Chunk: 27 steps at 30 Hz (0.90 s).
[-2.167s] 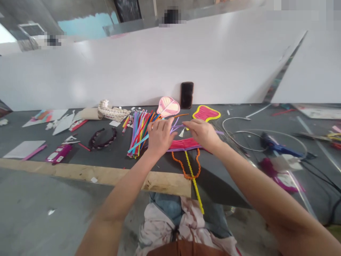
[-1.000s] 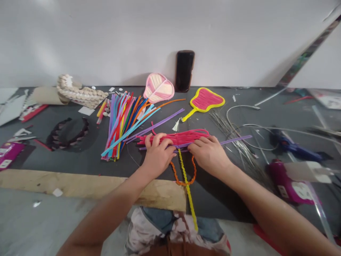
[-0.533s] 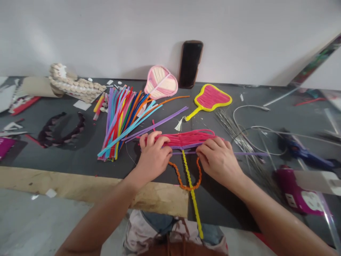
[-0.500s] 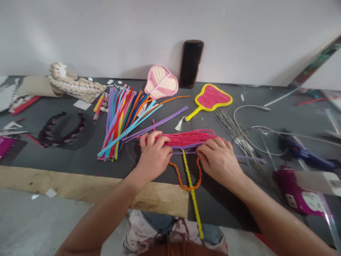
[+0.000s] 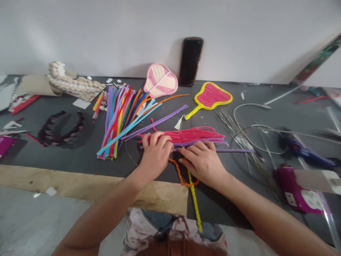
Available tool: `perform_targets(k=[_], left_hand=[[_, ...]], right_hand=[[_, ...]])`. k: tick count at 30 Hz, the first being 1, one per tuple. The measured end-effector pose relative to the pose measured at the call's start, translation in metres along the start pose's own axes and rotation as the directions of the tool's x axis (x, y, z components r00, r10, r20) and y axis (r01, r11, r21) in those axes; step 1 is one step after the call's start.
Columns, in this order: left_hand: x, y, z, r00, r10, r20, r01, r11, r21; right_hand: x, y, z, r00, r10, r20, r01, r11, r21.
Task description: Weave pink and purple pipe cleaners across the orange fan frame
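A flat bundle of pink pipe cleaners (image 5: 191, 136), edged with purple ones along the front, lies across the table before me. In front of it runs a separate purple pipe cleaner (image 5: 234, 150). My left hand (image 5: 156, 153) is closed over this strand at the bundle's left part, its fingertips partly hidden. With fingers pinched on the same strand near the middle, my right hand (image 5: 206, 161) covers part of a twisted yellow stem (image 5: 195, 199). The stem reaches toward me past the table edge. A crinkled orange loop (image 5: 179, 172) hangs around the stem below my fingers.
Colourful pipe cleaners (image 5: 121, 124) are piled at left, near a dark headband (image 5: 61, 129). Behind lie a yellow-edged pink fan (image 5: 213, 96), a pale pink fan shape (image 5: 161, 81) and a leaning phone (image 5: 190, 62). Wires (image 5: 234, 128) and a blue glue gun (image 5: 306, 149) lie right.
My right hand has slid left along the purple strand to the middle, over the yellow stem, uncovering the bundle's right end. My left hand has stayed almost in place.
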State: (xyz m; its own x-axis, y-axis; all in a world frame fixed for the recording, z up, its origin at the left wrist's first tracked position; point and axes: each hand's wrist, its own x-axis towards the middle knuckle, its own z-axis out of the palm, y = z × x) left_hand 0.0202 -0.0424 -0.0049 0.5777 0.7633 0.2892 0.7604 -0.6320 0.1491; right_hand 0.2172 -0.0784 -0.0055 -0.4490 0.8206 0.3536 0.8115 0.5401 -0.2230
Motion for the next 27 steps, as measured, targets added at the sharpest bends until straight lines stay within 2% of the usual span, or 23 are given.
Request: perform_targets(k=[6, 8, 14, 21, 27], left_hand=[[-0.001, 0.002, 0.002, 0.998, 0.062, -0.007, -0.062, 0.998, -0.002], [-0.001, -0.003, -0.003, 0.999, 0.039, 0.008, -0.038, 0.999, -0.033], [0.000, -0.024, -0.015, 0.992, -0.129, 0.008, 0.129, 0.988, -0.089], [-0.002, -0.021, -0.010, 0.993, -0.104, 0.061, 0.110, 0.988, -0.111], [-0.003, -0.022, -0.008, 0.987, -0.141, 0.074, 0.149, 0.981, -0.123]], right_hand=[[0.015, 0.003, 0.007, 0.999, 0.029, 0.038, -0.026, 0.996, -0.088], [0.020, 0.001, 0.006, 0.997, 0.031, 0.064, -0.024, 0.994, -0.107], [0.022, -0.002, 0.008, 0.996, 0.048, 0.071, -0.037, 0.990, -0.139], [0.018, -0.003, 0.007, 0.997, 0.018, 0.079, -0.006, 0.988, -0.157], [0.016, 0.000, 0.003, 0.998, 0.040, 0.054, -0.032, 0.989, -0.146]])
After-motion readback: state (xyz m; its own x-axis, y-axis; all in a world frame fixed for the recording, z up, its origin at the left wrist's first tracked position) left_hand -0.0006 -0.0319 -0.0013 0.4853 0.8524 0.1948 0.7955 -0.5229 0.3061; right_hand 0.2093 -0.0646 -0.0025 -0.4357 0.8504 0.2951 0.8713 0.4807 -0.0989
